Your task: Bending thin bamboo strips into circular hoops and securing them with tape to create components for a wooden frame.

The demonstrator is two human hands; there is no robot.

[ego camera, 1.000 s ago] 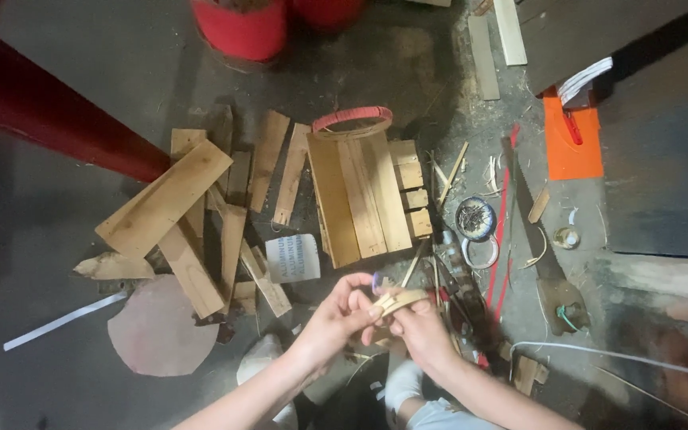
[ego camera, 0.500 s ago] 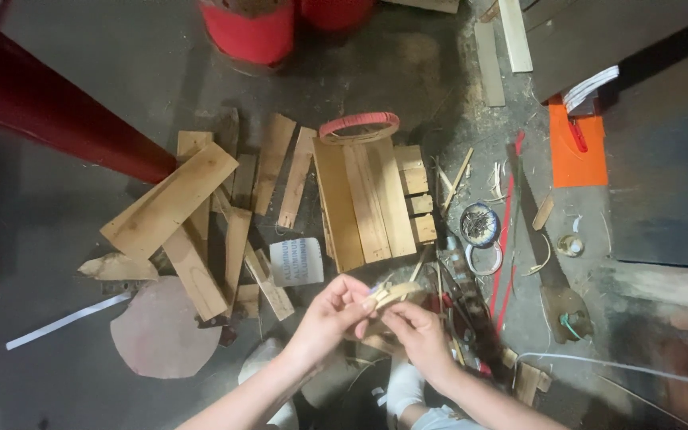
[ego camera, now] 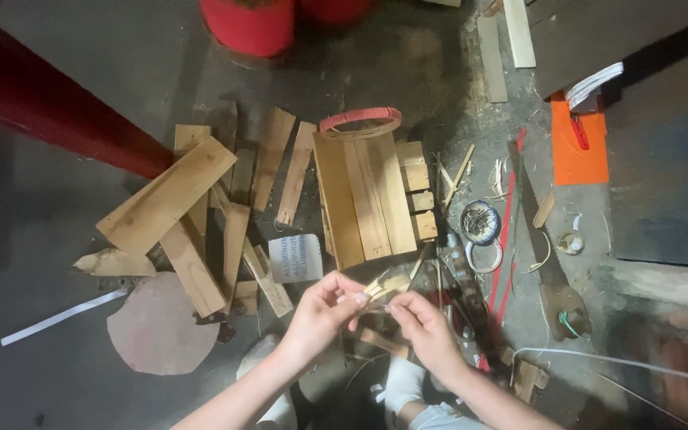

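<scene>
Pinching a thin wood sliver (ego camera: 380,288), left hand (ego camera: 320,314) and right hand (ego camera: 424,328) work below a white labelled card (ego camera: 295,257).

Both forearms rise from the bottom edge of the frame and converge a little below its centre. The left arm comes in from the lower left on a steep diagonal, bare to the wrist, ending in the left hand (ego camera: 322,312). That hand is turned palm-inward with the fingers curled and the thumb pressed against the forefinger in a pinch. The right arm enters from the lower right, also bare, and angles up and leftward to the right hand (ego camera: 424,325). Its knuckles face the camera, fingers bent, fingertips drawn together in a pinch. The two hands sit just beside each other, fingertips pointing toward one another, nearly touching.
</scene>
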